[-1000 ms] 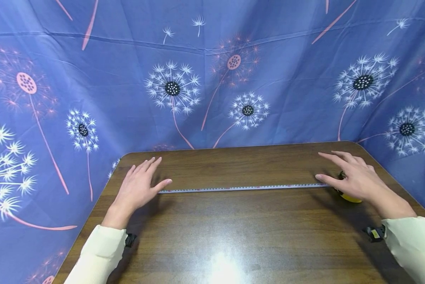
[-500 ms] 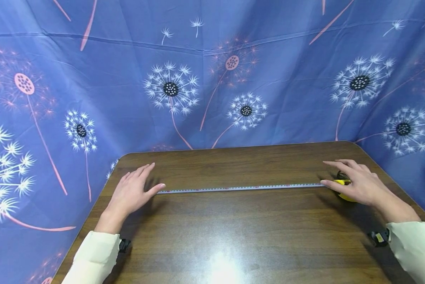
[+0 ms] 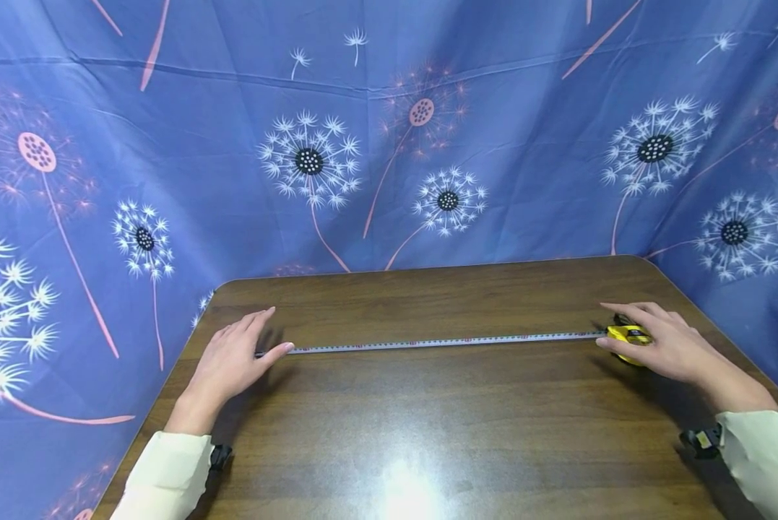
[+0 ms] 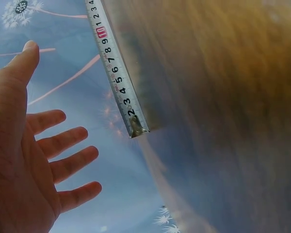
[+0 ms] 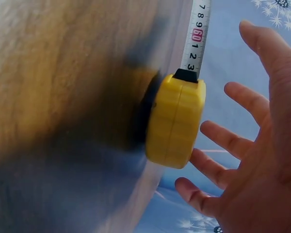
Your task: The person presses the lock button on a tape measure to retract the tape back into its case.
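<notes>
A yellow and black tape measure (image 3: 628, 335) lies at the right of the wooden table, its white blade (image 3: 441, 342) drawn out in a nearly straight line to the left. In the left wrist view the metal end hook (image 4: 137, 128) shows at the blade's tip, beside the spread fingers. My left hand (image 3: 227, 361) hovers over that end, thumb and fingers apart, holding nothing. Over the case, my right hand (image 3: 671, 343) is spread likewise and partly covers it. The right wrist view has the yellow case (image 5: 175, 121) next to the loose fingers, with the red 60 mark near its mouth.
The brown wooden table (image 3: 362, 412) has rounded far corners and reflects a bright light near the front. Behind it and along both sides hangs a blue cloth (image 3: 532, 188) printed with dandelions. Each wrist wears a small black device (image 3: 703, 440) at the cuff.
Both hands have lowered a little and drifted outward, left hand to the left and right hand to the right. More of the yellow case shows now. The tape measure has stayed in place.
</notes>
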Available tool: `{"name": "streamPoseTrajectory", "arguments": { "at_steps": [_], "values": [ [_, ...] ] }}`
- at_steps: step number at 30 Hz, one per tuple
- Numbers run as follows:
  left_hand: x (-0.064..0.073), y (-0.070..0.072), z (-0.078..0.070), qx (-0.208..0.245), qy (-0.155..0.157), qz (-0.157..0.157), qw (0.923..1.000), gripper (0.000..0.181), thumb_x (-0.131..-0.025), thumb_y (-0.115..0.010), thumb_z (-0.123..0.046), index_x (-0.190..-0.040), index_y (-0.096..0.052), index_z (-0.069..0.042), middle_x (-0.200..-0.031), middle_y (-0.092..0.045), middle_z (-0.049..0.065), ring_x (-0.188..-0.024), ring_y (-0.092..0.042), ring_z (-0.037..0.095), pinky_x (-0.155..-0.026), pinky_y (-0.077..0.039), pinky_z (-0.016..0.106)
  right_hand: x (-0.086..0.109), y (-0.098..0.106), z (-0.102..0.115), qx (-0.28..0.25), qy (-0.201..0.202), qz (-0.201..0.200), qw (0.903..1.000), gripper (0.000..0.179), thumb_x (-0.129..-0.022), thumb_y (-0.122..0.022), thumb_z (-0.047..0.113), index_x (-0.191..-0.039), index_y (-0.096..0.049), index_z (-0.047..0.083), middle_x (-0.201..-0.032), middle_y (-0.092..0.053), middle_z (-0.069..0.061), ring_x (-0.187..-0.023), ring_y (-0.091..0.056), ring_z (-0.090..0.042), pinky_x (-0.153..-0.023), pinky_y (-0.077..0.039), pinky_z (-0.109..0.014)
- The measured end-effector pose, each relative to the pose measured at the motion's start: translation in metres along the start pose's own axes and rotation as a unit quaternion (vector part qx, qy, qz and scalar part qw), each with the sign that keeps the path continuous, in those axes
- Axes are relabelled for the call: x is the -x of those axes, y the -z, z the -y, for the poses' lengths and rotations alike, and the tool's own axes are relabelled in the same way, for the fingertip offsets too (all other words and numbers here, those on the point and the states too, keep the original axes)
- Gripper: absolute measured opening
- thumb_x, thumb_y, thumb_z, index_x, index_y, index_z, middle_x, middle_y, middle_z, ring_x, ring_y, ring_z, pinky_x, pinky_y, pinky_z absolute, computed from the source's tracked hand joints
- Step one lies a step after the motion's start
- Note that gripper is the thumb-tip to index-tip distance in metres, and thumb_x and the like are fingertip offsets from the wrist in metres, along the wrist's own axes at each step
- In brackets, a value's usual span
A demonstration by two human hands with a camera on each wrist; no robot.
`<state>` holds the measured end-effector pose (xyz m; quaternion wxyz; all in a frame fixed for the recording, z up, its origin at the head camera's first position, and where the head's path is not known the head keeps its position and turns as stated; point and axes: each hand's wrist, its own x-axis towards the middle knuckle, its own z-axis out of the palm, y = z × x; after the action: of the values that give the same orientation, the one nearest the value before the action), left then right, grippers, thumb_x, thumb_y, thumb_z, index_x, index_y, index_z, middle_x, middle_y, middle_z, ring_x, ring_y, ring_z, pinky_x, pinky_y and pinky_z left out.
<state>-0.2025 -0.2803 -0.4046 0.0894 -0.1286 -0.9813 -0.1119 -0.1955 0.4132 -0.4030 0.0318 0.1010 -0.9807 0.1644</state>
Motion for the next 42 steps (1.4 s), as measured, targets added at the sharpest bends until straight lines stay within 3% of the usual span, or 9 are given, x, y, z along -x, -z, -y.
{"name": "streamPoseTrajectory", "arguments": {
  "at_steps": [25, 35, 42],
  "values": [
    [0.008, -0.001, 0.014, 0.006, 0.014, 0.005, 0.9999, 0.088, -0.097, -0.053, -0.070, -0.156, -0.041, -0.006, -0.151, -0.049, 0.024, -0.135, -0.047, 0.048, -0.105, -0.035, 0.070, 0.009, -0.010, -0.016, -0.037, 0.009, 0.007, 0.9992, 0.073, -0.090, -0.079, 0.043, -0.148, -0.052, 0.007, -0.142, -0.041, -0.037, -0.124, -0.036, -0.064, -0.088, -0.030, -0.075],
    [0.010, 0.001, 0.016, 0.001, 0.015, 0.022, 0.9996, 0.096, -0.089, -0.061, -0.075, -0.153, -0.046, -0.005, -0.147, -0.052, 0.026, -0.124, -0.054, 0.053, -0.097, -0.043, 0.069, 0.012, -0.008, -0.021, -0.029, 0.002, 0.017, 0.9994, 0.074, -0.090, -0.079, 0.044, -0.149, -0.051, 0.008, -0.141, -0.043, -0.036, -0.120, -0.040, -0.063, -0.081, -0.038, -0.074],
    [0.013, 0.003, 0.021, 0.001, 0.017, 0.029, 0.9994, 0.096, -0.087, -0.065, -0.074, -0.152, -0.048, -0.005, -0.147, -0.053, 0.026, -0.124, -0.054, 0.053, -0.097, -0.043, 0.068, 0.012, -0.010, -0.025, -0.028, 0.003, 0.028, 0.9992, 0.076, -0.090, -0.079, 0.044, -0.150, -0.050, 0.008, -0.141, -0.042, -0.036, -0.120, -0.041, -0.062, -0.079, -0.040, -0.073]
  ]
}}
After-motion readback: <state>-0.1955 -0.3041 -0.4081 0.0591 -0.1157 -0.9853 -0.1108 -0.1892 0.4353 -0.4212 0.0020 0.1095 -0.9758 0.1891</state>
